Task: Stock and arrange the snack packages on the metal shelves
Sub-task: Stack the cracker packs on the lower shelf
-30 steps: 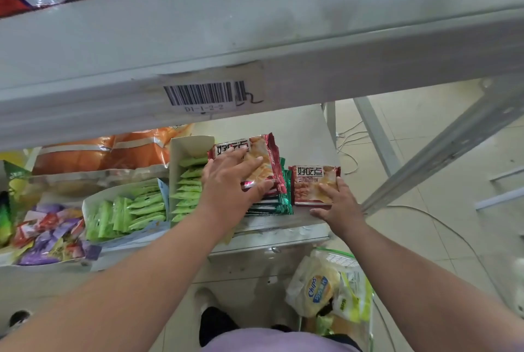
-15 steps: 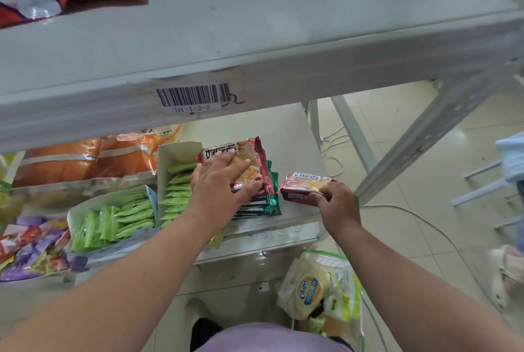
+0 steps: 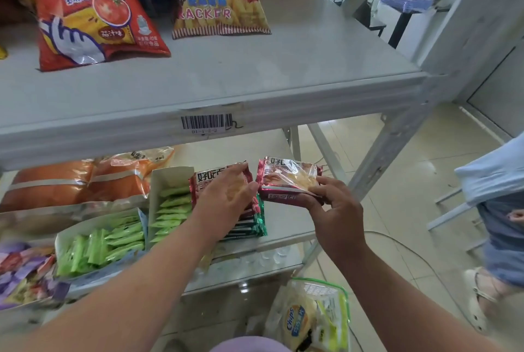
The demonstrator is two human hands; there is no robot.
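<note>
Mid-stacking: right hand (image 3: 334,210) pinches a red packet (image 3: 286,181), left hand (image 3: 226,198) lies flat on the stack (image 3: 249,221), so next it probably goes on top.

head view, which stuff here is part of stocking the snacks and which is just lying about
Part of the job:
- red snack pack, pinched in the right hand
- stack of packs on the lower shelf, left hand resting on it
- boxes of green sachets
- tomato chip bag and prawn cracker bag on the upper shelf

Just lying about:
- cable on the floor
- stool
</note>
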